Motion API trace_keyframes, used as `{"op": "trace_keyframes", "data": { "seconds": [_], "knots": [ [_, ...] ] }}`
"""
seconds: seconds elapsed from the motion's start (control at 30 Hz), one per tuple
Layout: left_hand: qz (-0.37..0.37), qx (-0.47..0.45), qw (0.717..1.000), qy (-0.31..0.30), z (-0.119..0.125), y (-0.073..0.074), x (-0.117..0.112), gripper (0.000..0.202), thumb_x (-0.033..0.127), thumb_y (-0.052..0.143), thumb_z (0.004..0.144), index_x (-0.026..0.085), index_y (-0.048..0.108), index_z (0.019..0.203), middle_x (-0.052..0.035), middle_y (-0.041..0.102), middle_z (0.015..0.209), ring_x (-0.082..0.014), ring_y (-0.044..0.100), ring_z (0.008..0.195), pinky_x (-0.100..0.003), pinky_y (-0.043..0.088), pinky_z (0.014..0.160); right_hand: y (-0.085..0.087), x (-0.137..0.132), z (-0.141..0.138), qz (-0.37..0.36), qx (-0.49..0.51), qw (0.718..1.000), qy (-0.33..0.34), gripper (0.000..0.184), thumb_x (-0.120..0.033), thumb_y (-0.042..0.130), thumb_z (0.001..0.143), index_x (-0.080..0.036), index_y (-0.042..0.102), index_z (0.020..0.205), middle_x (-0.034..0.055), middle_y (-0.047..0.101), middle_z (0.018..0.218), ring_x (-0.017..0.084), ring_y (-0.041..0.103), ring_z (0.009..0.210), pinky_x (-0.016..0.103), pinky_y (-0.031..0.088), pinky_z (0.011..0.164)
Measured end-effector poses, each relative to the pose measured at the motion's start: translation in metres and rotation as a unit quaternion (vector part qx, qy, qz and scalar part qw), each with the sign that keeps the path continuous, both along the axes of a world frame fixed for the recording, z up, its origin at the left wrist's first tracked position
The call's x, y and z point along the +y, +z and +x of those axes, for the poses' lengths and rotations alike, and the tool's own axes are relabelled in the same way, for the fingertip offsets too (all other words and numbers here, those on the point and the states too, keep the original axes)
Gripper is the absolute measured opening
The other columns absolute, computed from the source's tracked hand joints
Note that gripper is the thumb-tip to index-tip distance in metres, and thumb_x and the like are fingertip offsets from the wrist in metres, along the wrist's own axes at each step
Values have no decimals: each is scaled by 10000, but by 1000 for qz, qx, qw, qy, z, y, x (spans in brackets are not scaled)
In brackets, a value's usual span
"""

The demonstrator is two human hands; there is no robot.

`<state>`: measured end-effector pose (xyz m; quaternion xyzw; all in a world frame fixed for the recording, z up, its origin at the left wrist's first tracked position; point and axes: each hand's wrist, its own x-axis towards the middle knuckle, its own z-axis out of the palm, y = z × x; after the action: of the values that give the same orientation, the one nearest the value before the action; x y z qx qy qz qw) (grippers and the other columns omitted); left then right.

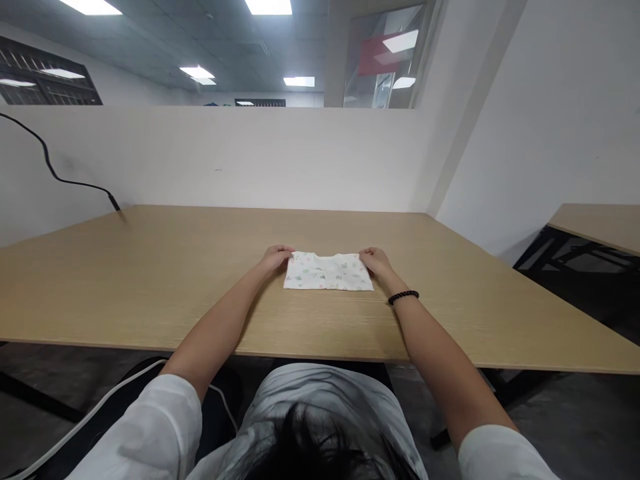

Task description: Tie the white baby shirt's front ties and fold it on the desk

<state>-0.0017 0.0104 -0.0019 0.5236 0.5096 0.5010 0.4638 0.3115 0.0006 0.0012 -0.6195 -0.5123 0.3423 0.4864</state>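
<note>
A small white baby shirt [329, 272] with a scattered print lies flat on the table in the middle of the head view. It makes a wide rectangle, with a shallow neckline dip along its far edge. My left hand [277, 256] pinches the far left corner between thumb and fingers. At the far right corner, my right hand [377, 261] has its fingers closed on the cloth. Both hands rest low, close to the tabletop. A dark beaded bracelet [403, 297] circles my right wrist.
The wooden table [175, 267] backs onto a white partition [270, 157]. A black cable [75, 182] hangs down at the left and ends near the table's back left corner. Another table [600, 225] stands beyond the right side.
</note>
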Motion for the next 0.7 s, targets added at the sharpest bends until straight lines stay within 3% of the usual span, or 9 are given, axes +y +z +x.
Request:
{"op": "trace_keyframes", "data": {
  "seconds": [0.1, 0.2, 0.3, 0.4, 0.5, 0.6, 0.7],
  "knots": [
    [9, 26, 999, 24, 0, -1, 0, 141, 94, 694, 615, 162, 672, 737, -89, 680, 720, -239, 665, 779, -344, 522, 743, 0, -2, -1, 20, -114, 992, -42, 185, -72, 628, 621, -184, 629, 768, 74, 655, 775, 241, 621, 860, 305, 461, 759],
    [60, 86, 993, 54, 5, 1, -4, 170, 79, 715, 602, 191, 671, 723, -96, 693, 840, -298, 628, 1020, -390, 481, 917, 0, -9, -6, 114, -296, 948, -18, 277, -95, 628, 691, -149, 663, 961, 158, 665, 1020, 300, 583, 1062, 369, 440, 907],
    [178, 178, 968, 20, 17, 4, -16, 211, 105, 734, 629, 219, 702, 804, -95, 701, 1019, -312, 553, 1185, -418, 367, 1082, 0, -18, -18, 224, -369, 897, 96, 334, -167, 607, 790, -130, 637, 1120, 179, 627, 1166, 308, 533, 1158, 415, 417, 978],
    [250, 205, 939, -113, 33, 4, -32, 308, 202, 761, 690, 233, 714, 993, -100, 683, 1181, -297, 539, 1232, -397, 312, 1130, -1, -24, -36, 278, -359, 856, 247, 293, -173, 573, 843, -157, 639, 1128, 135, 646, 1156, 259, 567, 1109, 398, 428, 977],
    [225, 231, 920, -223, 45, 4, -47, 473, 316, 811, 679, 235, 686, 1128, -116, 627, 1324, -311, 471, 1334, -400, 261, 1154, -2, -28, -49, 262, -357, 838, 320, 230, -124, 537, 856, -163, 670, 1039, 103, 678, 1033, 225, 605, 1000, 361, 450, 919],
    [151, 275, 918, -243, 51, 8, -58, 613, 401, 853, 619, 229, 665, 1176, -141, 553, 1422, -355, 361, 1420, -459, 170, 1179, 4, -33, -53, 235, -365, 837, 334, 194, -92, 554, 823, -158, 685, 950, 88, 676, 955, 215, 608, 933, 330, 456, 864],
    [123, 297, 909, -266, 53, 12, -76, 726, 460, 855, 592, 227, 634, 1244, -165, 484, 1479, -372, 327, 1438, -474, 144, 1184, 14, -49, -53, 203, -376, 835, 348, 146, -94, 588, 787, -164, 674, 882, 67, 668, 896, 205, 599, 867, 310, 451, 814]
  ]
}}
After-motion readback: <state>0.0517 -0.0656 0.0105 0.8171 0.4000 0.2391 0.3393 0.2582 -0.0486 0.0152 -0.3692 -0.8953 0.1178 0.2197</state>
